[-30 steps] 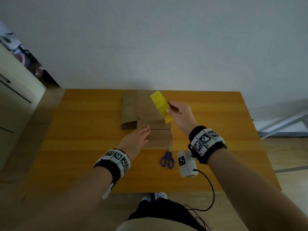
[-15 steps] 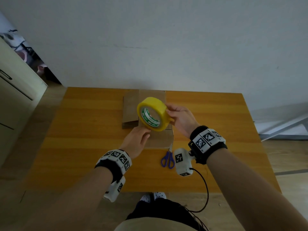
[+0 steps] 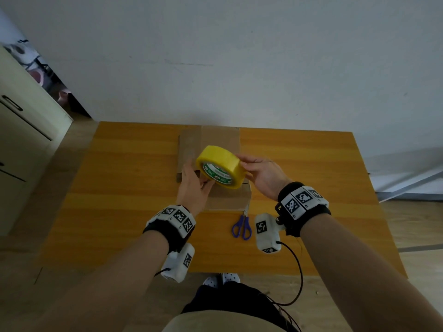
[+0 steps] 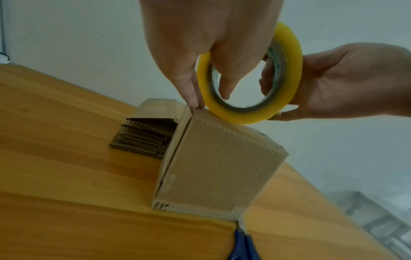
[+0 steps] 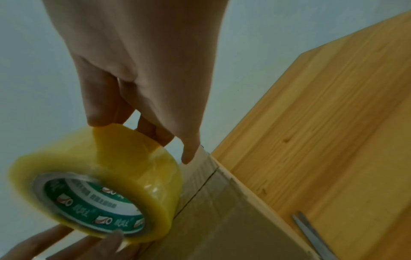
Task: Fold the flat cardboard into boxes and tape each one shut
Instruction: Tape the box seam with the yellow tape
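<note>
Your right hand (image 3: 262,174) grips the yellow tape roll (image 3: 220,167): its fingers (image 5: 100,112) curl over the roll's outer band from the far side, the thumb hidden behind it. The roll stands on edge, tilted, its green-printed core facing you, and its lower rim sits at the top of the folded box (image 4: 219,168); whether it touches cannot be told.

Your left hand (image 3: 194,188) meets the roll from the near left. In the left wrist view one fingertip reaches through the core while another presses at the box's upper left corner, against the roll's rim. The fingers (image 4: 191,88) lie fairly straight, slightly spread; no closed grip on the roll shows.

The box stands on the wooden surface (image 3: 124,188), mid-width, its top flaps meeting in a seam (image 5: 198,191). Just beyond it, touching its far left side, lies the stack of flat cardboard (image 4: 144,139), close to the surface's far edge by the wall.

The blue-handled scissors (image 3: 241,227) lie just beside the box's near right corner, blades pointing toward it.

Bare wood runs left and right of the box to both side edges, and a strip runs between the box and the near edge.
</note>
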A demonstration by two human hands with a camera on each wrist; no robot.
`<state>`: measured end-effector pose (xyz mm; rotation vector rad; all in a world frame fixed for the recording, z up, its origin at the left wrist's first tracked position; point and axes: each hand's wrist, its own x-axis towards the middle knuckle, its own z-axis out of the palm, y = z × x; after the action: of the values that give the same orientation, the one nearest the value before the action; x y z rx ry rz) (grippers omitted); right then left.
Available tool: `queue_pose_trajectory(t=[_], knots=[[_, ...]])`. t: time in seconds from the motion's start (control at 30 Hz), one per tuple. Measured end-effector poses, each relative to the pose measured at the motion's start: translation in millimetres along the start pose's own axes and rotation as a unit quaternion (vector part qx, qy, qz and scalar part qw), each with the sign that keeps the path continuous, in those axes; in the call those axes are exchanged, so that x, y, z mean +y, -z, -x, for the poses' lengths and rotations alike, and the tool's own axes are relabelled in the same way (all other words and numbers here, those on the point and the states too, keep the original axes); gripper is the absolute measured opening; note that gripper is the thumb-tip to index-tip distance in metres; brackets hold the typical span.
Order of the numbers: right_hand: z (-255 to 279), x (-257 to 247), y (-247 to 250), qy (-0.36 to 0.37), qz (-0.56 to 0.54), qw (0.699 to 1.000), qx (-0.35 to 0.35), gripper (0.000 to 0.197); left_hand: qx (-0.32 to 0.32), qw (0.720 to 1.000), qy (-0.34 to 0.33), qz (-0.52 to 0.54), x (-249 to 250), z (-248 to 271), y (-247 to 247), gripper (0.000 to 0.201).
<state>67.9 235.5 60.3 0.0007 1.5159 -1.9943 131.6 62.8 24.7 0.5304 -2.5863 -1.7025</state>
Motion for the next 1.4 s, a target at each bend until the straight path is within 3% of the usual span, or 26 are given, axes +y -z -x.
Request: queue_pose_trajectory(t=[0.07, 0.17, 0.23, 0.47, 0.7, 0.8, 0.93, 1.23, 1.4], knots=[[3, 1, 1, 0.006, 0.029, 0.999, 0.012, 0.036, 0.024, 0.999, 0.011, -0.039, 5, -3, 0, 0.072], [4, 5, 3, -0.003, 0.037, 0.998, 0.042, 0.026, 0.028, 0.995, 0.022, -0.094, 6, -9, 3, 0.040], [3, 10, 5, -0.019, 0.043, 0.997, 0.061, 0.020, 0.032, 0.996, 0.027, -0.076, 7, -12, 4, 0.032], [4, 23, 6, -0.077, -0.011, 0.989, 0.123, 0.038, 0.044, 0.994, 0.014, -0.103, 11, -13, 5, 0.026], [-3, 20, 1, -0.134, -0.014, 0.978, 0.160, 0.060, 0.052, 0.993, 0.059, -0.086, 10, -18, 7, 0.029], [-3, 17, 0, -0.136, -0.038, 0.977, 0.162, 0.049, 0.055, 0.992, 0.067, -0.092, 10, -21, 8, 0.033], [1, 17, 2, -0.127, -0.065, 0.979, 0.143, 0.015, 0.064, 0.990, 0.073, -0.100, 13, -21, 7, 0.033], [-5, 25, 2, -0.134, 0.024, 0.970, 0.199, 0.018, 0.060, 0.989, 0.051, -0.123, 17, -17, 6, 0.038], [-8, 26, 5, -0.115, 0.065, 0.969, 0.208, 0.011, 0.055, 0.990, 0.053, -0.118, 17, -17, 7, 0.039]])
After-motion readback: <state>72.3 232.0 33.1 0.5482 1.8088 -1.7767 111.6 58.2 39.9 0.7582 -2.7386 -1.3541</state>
